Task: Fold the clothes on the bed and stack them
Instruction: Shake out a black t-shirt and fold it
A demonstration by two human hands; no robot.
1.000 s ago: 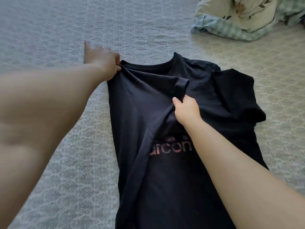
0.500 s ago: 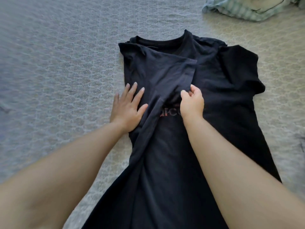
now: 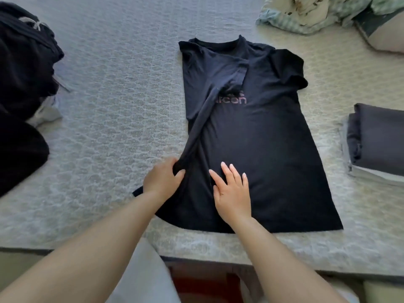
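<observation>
Here the black T-shirt (image 3: 258, 136) lies flat near the bed's (image 3: 122, 110) front edge. The left hand (image 3: 162, 179) grips its folded left side near the hem. Just beside, the right hand (image 3: 232, 193) rests open-fingered on the fabric.

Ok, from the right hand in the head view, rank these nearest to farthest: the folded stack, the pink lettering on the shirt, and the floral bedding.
From the right hand, flat on the black T-shirt:
1. Pink lettering, straight ahead on the shirt's chest.
2. Folded stack, off to the right on the bed.
3. Floral bedding, far corner, up and right.
</observation>
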